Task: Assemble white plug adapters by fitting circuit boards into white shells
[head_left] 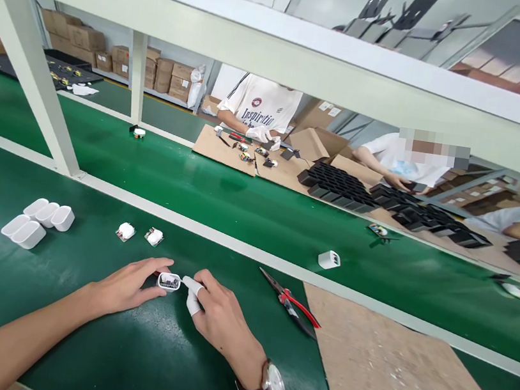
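Observation:
Between my hands a small white oval plastic housing (169,282) stands with its opening toward me, and electronic parts show inside it. My left hand (134,282) grips it from the left, thumb in front and fingers behind. At its right side is my right hand (215,308), with white finger covers on thumb and index finger, the fingertips close together at the housing's edge. Whether they pinch anything is too small to see. Two small circuit boards with white round tops, one a board (154,236), lie just beyond. Several empty white housings (28,234) stand at the left.
Red-and-black long-nose pliers (290,302) lie right of my hand, beside a brown board (399,376). A white frame post (41,61) and rail cross in front. Beyond, a green belt (222,190) carries a white housing (329,259); co-workers sit behind black trays (338,187).

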Demonstrator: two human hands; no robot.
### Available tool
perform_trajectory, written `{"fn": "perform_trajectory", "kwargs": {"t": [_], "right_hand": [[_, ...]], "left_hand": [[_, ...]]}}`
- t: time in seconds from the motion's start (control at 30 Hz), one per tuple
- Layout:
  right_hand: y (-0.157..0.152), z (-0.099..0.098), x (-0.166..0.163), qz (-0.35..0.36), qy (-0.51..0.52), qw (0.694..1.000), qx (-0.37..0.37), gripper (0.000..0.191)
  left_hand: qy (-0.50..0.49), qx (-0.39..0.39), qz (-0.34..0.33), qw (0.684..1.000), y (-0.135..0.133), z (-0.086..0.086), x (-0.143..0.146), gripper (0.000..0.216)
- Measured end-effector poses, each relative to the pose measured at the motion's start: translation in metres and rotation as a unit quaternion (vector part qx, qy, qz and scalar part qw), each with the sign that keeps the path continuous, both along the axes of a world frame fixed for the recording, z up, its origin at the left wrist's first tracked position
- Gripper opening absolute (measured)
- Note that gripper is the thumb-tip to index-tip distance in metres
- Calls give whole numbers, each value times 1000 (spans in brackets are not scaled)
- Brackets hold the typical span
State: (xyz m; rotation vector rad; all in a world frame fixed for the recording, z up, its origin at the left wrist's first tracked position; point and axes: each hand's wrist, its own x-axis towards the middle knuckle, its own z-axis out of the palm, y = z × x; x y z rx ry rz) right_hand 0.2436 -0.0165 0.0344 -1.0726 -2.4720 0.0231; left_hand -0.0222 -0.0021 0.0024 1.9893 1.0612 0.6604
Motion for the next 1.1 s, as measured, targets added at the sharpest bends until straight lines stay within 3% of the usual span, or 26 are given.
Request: {"fn": "perform_trajectory", "kwargs": {"t": [0.23,0.47,0.7,0.97,1.1], "right_hand": [[13,3,-3,44,-2,999,-20,24],[13,23,-8,82,-112,990,2,23],[11,25,4,42,-60,997,25,25],[10,25,3,41,-70,997,8,24],[16,21,13,0,-2,1000,-14,23]], "left_hand": [[0,5,-4,1000,0,2,1,57],[3,7,-2,1000,0,2,2,56],[-2,14,-4,1000,0,0,2,57],[8,15,-6,1000,1,0,1,59],[16,46,-5,999,0,-2,0,59]]}}
